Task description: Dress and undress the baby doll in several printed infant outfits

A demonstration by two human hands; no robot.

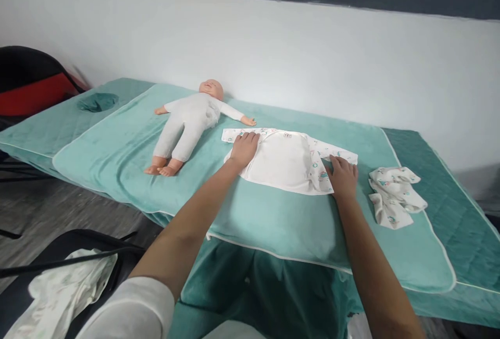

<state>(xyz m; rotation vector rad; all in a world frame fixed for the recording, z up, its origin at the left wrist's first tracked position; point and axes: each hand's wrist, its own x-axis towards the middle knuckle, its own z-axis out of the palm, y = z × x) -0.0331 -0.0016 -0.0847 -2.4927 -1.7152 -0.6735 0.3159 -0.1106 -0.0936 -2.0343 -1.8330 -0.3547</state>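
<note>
A small white baby shirt (283, 157) with printed sleeves lies spread out on the green bed cover (273, 219). My left hand (245, 149) rests flat across its left side, fingers stretched out over the base of the sleeve. At the other side, my right hand (344, 175) lies by the right sleeve, thumb apart from the fingers and fingertips touching the cloth. Up and to the left, a baby doll (191, 120) in a white body suit lies on its back, arms spread. Its nearer hand is just above the left sleeve.
A crumpled printed baby garment (394, 196) lies right of my right hand. At lower left, another printed cloth (66, 292) is on a black chair (89, 240). A second chair with a red cushion (37, 95) stands at far left. The bed meets a white wall (250, 47).
</note>
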